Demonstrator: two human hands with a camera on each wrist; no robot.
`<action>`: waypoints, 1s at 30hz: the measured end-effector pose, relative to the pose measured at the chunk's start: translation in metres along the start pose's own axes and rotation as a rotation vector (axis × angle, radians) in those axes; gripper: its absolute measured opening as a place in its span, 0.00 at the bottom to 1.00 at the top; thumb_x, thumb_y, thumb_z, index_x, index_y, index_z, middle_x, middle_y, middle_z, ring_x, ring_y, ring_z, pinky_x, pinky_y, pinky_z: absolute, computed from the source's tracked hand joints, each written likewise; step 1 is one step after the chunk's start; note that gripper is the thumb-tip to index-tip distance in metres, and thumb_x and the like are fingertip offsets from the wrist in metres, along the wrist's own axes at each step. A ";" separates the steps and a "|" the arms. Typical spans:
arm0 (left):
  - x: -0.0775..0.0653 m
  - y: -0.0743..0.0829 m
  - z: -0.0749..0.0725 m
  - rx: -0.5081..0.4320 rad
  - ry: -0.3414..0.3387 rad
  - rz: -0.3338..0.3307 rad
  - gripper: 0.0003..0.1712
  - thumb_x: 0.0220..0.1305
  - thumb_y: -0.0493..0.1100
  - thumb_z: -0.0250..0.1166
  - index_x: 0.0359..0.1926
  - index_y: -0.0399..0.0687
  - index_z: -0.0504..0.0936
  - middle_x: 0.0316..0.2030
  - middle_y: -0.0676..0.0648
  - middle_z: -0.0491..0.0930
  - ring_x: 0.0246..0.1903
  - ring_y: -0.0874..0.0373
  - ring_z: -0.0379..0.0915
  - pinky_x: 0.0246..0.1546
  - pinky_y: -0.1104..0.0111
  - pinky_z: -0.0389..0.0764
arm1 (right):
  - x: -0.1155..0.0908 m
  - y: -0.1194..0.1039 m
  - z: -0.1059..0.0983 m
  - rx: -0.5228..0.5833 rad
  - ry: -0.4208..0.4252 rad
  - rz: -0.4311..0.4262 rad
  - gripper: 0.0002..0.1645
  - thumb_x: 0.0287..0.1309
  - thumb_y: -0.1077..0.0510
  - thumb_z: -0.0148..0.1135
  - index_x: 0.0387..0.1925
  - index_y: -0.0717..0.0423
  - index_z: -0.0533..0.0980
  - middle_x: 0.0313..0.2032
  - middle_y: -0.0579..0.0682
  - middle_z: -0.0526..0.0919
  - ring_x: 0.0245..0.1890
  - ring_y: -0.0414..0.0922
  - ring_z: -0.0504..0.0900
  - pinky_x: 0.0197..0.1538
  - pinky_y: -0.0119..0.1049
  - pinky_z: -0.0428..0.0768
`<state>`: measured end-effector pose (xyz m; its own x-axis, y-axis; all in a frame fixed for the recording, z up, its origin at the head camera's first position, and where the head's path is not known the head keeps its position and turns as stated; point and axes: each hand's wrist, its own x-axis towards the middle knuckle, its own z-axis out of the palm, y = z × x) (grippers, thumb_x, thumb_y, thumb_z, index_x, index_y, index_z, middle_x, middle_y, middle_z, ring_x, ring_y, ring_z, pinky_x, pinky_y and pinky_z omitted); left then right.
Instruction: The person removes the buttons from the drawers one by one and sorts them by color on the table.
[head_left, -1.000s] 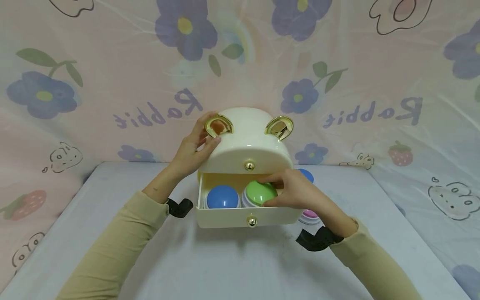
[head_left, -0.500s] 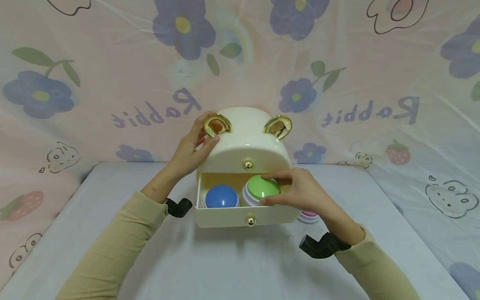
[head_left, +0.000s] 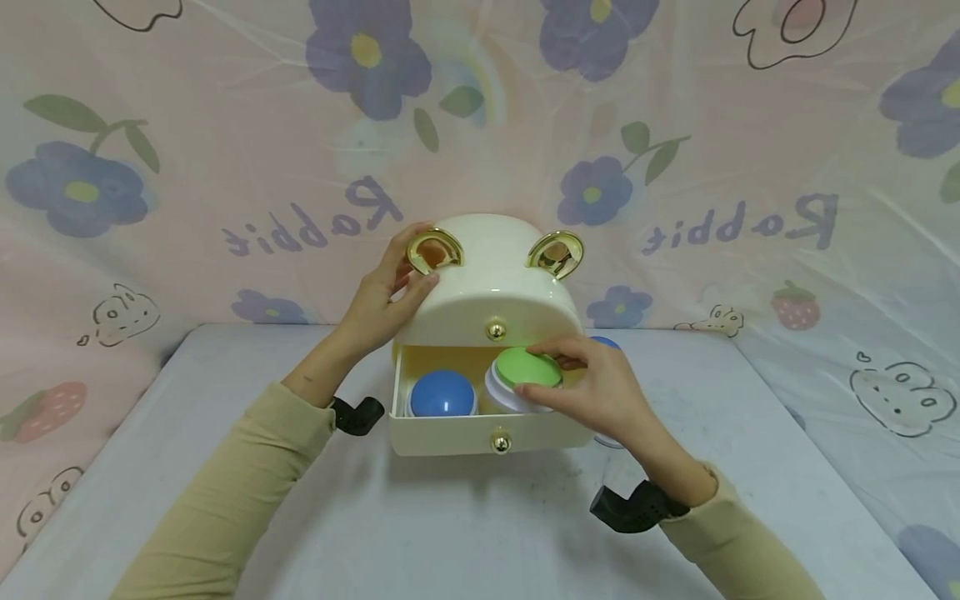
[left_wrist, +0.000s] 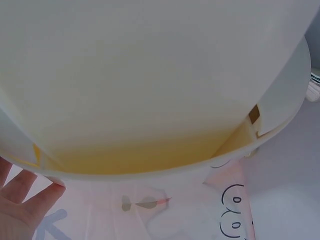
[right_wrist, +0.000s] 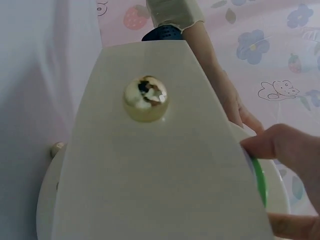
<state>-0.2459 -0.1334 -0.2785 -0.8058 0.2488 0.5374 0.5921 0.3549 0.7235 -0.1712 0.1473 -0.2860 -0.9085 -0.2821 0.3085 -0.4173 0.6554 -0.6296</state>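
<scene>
A cream storage box (head_left: 487,250) with gold-rimmed ears stands on the table, its lower drawer (head_left: 442,435) pulled out. At the box's left ear, my left hand (head_left: 382,300) grips its side, thumb in front and fingers behind. My right hand (head_left: 600,383) pinches a round white jar with a green lid (head_left: 525,365) between thumb and fingers, at the drawer's right side. That jar leans, its lid tipped to the right. Left of it in the drawer sits a similar jar with a blue domed lid (head_left: 442,393). In the right wrist view the drawer front hides most of the green lid (right_wrist: 260,182).
Behind my right hand, part of another blue lid (head_left: 606,342) shows beside the box. The rim of a further jar (head_left: 609,442) peeks out under my right wrist. A printed cloth backdrop (head_left: 480,150) rises behind the white table (head_left: 480,525).
The green-lidded jar has shifted slightly right and tipped in my right hand, which has moved a little right with it. My left hand keeps its hold on the box.
</scene>
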 end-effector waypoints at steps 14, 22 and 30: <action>0.000 0.000 0.001 -0.007 0.000 0.013 0.34 0.69 0.42 0.57 0.70 0.65 0.55 0.63 0.44 0.69 0.63 0.46 0.67 0.64 0.45 0.65 | -0.006 0.006 0.007 -0.024 0.116 -0.043 0.25 0.37 0.48 0.79 0.42 0.46 0.83 0.38 0.44 0.84 0.37 0.41 0.77 0.41 0.44 0.78; 0.000 -0.001 0.001 -0.002 0.001 0.011 0.34 0.69 0.42 0.57 0.70 0.64 0.55 0.62 0.44 0.69 0.63 0.47 0.67 0.64 0.45 0.66 | -0.009 0.009 0.009 0.043 0.215 -0.134 0.26 0.34 0.54 0.80 0.42 0.51 0.83 0.37 0.45 0.82 0.37 0.39 0.77 0.41 0.35 0.79; 0.001 -0.001 0.001 -0.024 0.011 0.006 0.33 0.69 0.42 0.58 0.70 0.64 0.56 0.63 0.44 0.69 0.64 0.47 0.66 0.64 0.46 0.66 | -0.010 0.021 0.015 0.155 0.320 -0.237 0.27 0.33 0.60 0.77 0.43 0.54 0.82 0.38 0.49 0.80 0.40 0.38 0.74 0.45 0.24 0.73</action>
<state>-0.2472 -0.1325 -0.2786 -0.8024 0.2404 0.5462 0.5967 0.3314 0.7308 -0.1711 0.1531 -0.3127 -0.7438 -0.1647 0.6478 -0.6344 0.4789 -0.6068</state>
